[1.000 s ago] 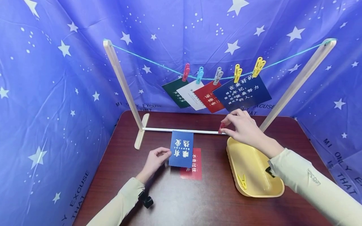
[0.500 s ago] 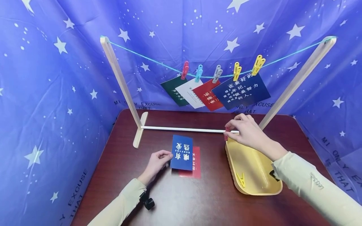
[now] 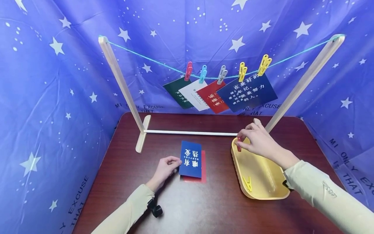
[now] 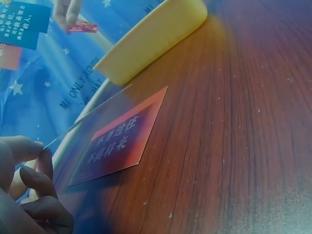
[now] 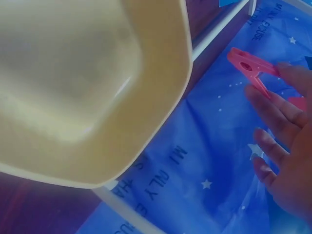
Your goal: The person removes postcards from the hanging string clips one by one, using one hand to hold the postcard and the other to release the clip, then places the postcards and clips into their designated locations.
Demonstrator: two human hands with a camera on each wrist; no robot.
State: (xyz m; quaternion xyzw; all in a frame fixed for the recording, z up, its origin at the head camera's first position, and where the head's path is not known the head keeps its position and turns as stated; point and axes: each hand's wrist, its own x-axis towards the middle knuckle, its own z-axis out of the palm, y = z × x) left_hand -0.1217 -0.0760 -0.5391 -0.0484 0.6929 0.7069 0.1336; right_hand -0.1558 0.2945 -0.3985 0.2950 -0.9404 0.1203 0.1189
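My left hand (image 3: pixel 166 169) pinches the left edge of a blue card (image 3: pixel 190 159) with white characters, held just above the table. Beneath it lies a red card (image 4: pixel 117 136), mostly covered in the head view but plain in the left wrist view. Between thumb and fingers of my right hand (image 3: pixel 258 139) is a red clothespin (image 5: pixel 253 68), over the far end of the yellow basket (image 3: pixel 254 197). Inside that basket rests a yellow clothespin (image 3: pixel 247 184). Behind, a green card (image 3: pixel 179 92), a white card (image 3: pixel 194 94), a red card (image 3: pixel 212 97) and a dark blue card (image 3: pixel 248 92) hang from clothespins.
A teal string (image 3: pixel 146 58) sags between two wooden posts, the left post (image 3: pixel 121 83) and the right post (image 3: pixel 306 81). A white rod (image 3: pixel 190 132) joins their feet across the dark red table (image 3: pixel 131 201). Blue star-printed cloth (image 3: pixel 58 97) surrounds the table.
My right hand has drawn the red clothespin rightward and toward me, over the basket. My left hand has brought the blue card lower and nearer, covering more of the red card.
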